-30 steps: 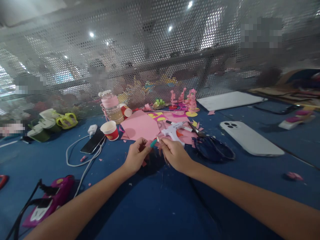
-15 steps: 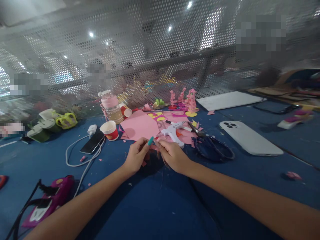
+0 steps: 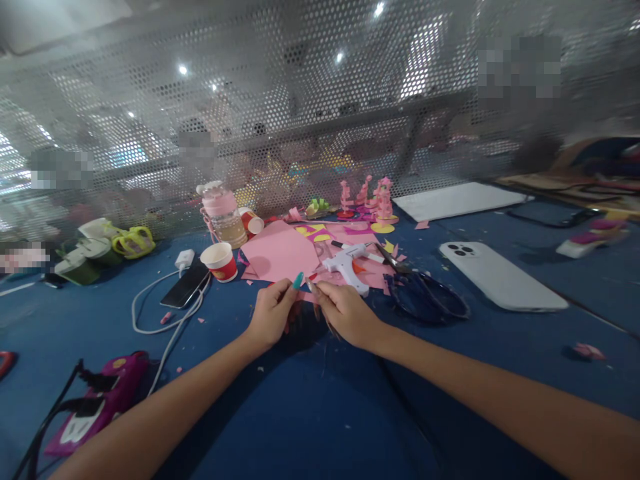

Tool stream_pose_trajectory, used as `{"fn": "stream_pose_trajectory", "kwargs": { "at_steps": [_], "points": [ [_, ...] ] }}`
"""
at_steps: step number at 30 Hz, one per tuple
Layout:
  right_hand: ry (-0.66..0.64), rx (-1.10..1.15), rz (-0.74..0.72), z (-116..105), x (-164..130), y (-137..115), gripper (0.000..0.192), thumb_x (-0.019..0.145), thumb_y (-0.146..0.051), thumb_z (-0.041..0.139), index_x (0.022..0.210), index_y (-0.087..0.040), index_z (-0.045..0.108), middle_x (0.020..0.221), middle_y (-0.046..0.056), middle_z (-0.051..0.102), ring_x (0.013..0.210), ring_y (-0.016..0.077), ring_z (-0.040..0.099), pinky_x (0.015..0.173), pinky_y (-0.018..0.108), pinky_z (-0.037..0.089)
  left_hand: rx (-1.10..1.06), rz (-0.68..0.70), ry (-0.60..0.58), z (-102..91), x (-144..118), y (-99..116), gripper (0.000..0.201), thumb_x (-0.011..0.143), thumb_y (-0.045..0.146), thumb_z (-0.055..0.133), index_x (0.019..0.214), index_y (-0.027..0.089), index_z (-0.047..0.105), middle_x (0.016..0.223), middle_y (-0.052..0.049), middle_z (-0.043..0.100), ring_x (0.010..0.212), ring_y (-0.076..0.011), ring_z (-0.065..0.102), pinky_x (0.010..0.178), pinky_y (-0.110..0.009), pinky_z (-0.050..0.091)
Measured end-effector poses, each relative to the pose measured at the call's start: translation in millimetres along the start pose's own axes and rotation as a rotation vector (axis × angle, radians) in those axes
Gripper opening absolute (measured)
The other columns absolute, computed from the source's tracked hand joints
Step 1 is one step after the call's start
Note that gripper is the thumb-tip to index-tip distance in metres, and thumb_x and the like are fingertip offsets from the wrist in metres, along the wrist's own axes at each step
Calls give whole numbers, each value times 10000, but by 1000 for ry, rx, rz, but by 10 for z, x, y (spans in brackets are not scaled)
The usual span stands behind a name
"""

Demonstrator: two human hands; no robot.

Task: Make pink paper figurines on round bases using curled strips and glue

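My left hand [image 3: 273, 312] and my right hand [image 3: 346, 311] meet over the blue table [image 3: 310, 400], fingertips pinching a small pink paper piece [image 3: 307, 294] between them. Most of that piece is hidden by my fingers. Just beyond my hands lie a pink paper sheet [image 3: 280, 254] and a white glue gun [image 3: 347, 265] on more pink scraps. Black-handled scissors [image 3: 425, 297] rest to the right of my right hand.
A red paper cup [image 3: 221, 261], a pink bottle [image 3: 223, 215], a dark phone [image 3: 186, 283] with a white cable, a white phone [image 3: 500, 277], pink paper figures [image 3: 373, 198], a magenta device [image 3: 100, 400] at lower left. A perforated metal screen [image 3: 320, 120] closes the table's far side.
My hands have shifted a little to the left while working the small piece; the fingers changed their grip slightly. Nothing else on the table moved.
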State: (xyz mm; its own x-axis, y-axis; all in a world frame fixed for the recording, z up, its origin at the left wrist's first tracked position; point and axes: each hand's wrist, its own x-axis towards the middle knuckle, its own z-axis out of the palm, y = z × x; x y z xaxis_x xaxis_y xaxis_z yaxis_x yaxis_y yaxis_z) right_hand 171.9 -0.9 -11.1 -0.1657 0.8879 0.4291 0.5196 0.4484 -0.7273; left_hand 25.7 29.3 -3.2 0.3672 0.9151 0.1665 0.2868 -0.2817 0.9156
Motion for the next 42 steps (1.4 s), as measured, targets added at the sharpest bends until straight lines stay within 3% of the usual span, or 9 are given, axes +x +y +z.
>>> {"fn": "stream_pose_trajectory", "kwargs": {
  "at_steps": [25,32,42],
  "points": [
    [23,12,15,2,-1,-15,359,888,-315,274,545,-219,321,391,-47,381,378,110,421,462,244,303,-65,-89,23,0,28,-9,361,716,478,508,545,171,427,383,78,445,266,-48,375,263,-157,282],
    [39,30,80,-5,-2,26,324,873,-295,292,565,-218,354,392,-43,408,370,116,439,445,241,309,-93,-109,-67,17,23,-1,325,673,449,565,596,163,432,448,67,484,284,-42,377,249,-148,295],
    [24,29,53,13,4,26,341,881,-335,275,560,-225,309,390,-41,397,379,119,428,436,245,295,-160,-67,-110,10,17,14,351,685,480,544,605,152,450,458,57,494,293,-27,372,268,-135,287]
  ]
}}
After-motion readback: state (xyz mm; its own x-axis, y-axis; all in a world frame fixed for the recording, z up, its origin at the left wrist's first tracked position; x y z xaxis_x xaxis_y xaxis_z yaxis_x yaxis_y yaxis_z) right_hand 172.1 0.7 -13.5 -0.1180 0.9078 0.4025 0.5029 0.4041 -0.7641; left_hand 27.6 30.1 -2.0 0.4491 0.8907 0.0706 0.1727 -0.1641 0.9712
